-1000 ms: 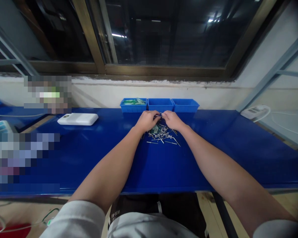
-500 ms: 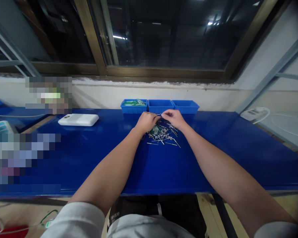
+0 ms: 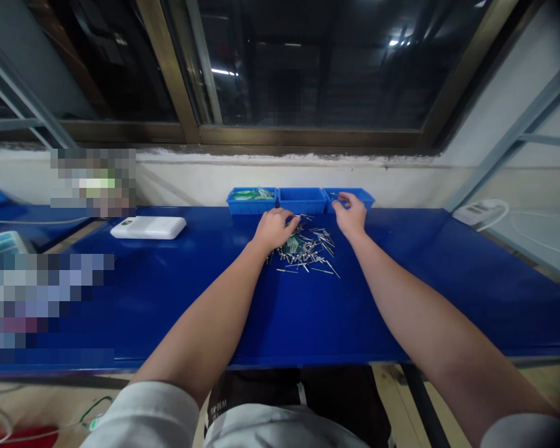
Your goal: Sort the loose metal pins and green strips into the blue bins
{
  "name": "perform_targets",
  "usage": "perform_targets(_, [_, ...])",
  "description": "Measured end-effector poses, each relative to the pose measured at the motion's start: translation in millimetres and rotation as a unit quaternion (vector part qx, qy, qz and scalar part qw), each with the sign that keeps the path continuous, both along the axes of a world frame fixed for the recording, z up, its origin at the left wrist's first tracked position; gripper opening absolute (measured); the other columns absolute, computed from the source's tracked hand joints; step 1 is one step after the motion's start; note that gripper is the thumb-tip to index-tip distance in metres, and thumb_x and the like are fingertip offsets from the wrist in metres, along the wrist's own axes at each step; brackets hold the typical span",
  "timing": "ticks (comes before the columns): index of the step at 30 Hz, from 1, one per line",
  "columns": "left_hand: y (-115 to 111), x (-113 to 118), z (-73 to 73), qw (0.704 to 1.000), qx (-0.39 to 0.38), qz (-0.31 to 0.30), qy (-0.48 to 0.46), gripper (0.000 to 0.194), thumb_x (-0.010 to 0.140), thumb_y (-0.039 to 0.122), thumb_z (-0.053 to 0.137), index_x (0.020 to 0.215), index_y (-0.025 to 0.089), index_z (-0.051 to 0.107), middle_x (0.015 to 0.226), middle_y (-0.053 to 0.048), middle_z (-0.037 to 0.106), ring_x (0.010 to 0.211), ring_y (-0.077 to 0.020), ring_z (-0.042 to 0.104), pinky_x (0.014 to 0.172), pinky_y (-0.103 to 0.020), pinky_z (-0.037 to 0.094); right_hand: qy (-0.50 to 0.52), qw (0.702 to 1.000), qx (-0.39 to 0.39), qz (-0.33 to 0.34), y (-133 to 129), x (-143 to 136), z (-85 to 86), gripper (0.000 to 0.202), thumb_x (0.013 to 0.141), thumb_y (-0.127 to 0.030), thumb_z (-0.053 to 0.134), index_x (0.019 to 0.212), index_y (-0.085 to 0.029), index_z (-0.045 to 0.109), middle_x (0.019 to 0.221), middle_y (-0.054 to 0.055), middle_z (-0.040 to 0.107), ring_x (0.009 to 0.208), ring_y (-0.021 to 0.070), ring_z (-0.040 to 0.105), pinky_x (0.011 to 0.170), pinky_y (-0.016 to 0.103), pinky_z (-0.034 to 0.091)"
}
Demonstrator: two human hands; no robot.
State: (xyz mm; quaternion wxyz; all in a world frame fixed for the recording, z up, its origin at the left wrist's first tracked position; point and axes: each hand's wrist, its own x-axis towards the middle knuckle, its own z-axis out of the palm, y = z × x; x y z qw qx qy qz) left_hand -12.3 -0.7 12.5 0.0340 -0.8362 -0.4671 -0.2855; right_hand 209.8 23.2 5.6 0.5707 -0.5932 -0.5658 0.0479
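Note:
Over the upper left of a loose pile of thin metal pins (image 3: 310,252), my left hand (image 3: 276,228) has its fingers bent together. A thin pin sticks out to the right by its fingertips. My right hand (image 3: 351,215) is at the front of the right blue bin (image 3: 364,202), thumb and fingertips pinched at its rim. What they hold is too small to make out; a tiny thin piece shows beside them. Some green material (image 3: 292,244) lies among the pins. The left blue bin (image 3: 252,206) holds green and pale pieces. Between them stands the middle blue bin (image 3: 302,202).
A white flat device (image 3: 149,228) lies on the blue table (image 3: 177,292) to the left. At the back right is a white box (image 3: 476,213) with a cable. Behind the bins is a wall with a window. Metal struts rise on both sides.
My right hand has moved away from my left hand, right and back to the right bin. My left hand remains over the pile, with its thumb a little farther out.

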Motion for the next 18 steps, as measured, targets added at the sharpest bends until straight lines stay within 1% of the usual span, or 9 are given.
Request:
perform_targets(2, [0.3,-0.2,-0.4,1.000,-0.005,0.006,0.004,0.043,0.092,0.045,0.037,0.102,0.017,0.067,0.102,-0.009,0.068,0.099,-0.0231,0.059,0.090,-0.037,0.045,-0.028,0.999,-0.011,-0.027,-0.5,2.1,-0.5,0.039,0.073,-0.028,0.056,0.110,-0.014,0.062,0.106,0.012,0.066,0.103,0.0277,0.052,0.092,0.046,0.041])
perform_targets(4, [0.4,-0.2,-0.8,1.000,-0.010,0.009,0.007,0.042,0.092,0.045,0.037,0.102,0.017,0.067,0.102,-0.009,0.067,0.099,-0.0231,0.059,0.090,-0.037,0.045,-0.052,0.997,-0.030,-0.039,-1.1,2.0,-1.5,0.042,0.073,-0.028,0.056,0.113,-0.015,0.060,0.112,0.013,0.063,0.110,0.0297,0.047,0.095,0.049,0.037])
perform_targets(7, [1.0,-0.1,-1.9,1.000,-0.019,0.014,0.014,0.042,0.091,0.046,0.038,0.102,0.016,0.066,0.103,-0.009,0.067,0.100,-0.0234,0.059,0.091,-0.036,0.044,-0.073,0.995,-0.053,-0.035,-0.8,-0.1,-4.2,0.046,0.073,-0.030,0.058,0.117,-0.015,0.058,0.120,0.014,0.058,0.115,0.0324,0.042,0.096,0.053,0.035])
perform_targets(12, [2.9,-0.1,-4.7,0.999,-0.034,0.018,0.023,0.044,0.091,0.047,0.037,0.106,0.016,0.065,0.106,-0.009,0.066,0.103,-0.0239,0.058,0.092,-0.038,0.043,-0.077,0.996,-0.048,-0.020,1.3,-2.2,-8.9,0.048,0.072,-0.035,0.060,0.116,-0.015,0.060,0.125,0.014,0.055,0.116,0.0338,0.040,0.098,0.055,0.032])
perform_targets(18, [3.6,-0.9,-6.3,0.999,-0.034,0.016,0.032,0.046,0.090,0.049,0.037,0.107,0.016,0.064,0.108,-0.010,0.066,0.104,-0.0243,0.058,0.092,-0.037,0.044,-0.084,0.994,-0.069,-0.013,0.2,-2.5,-9.4,0.055,0.069,-0.037,0.063,0.119,-0.015,0.058,0.132,0.014,0.050,0.119,0.0347,0.037,0.098,0.054,0.032])
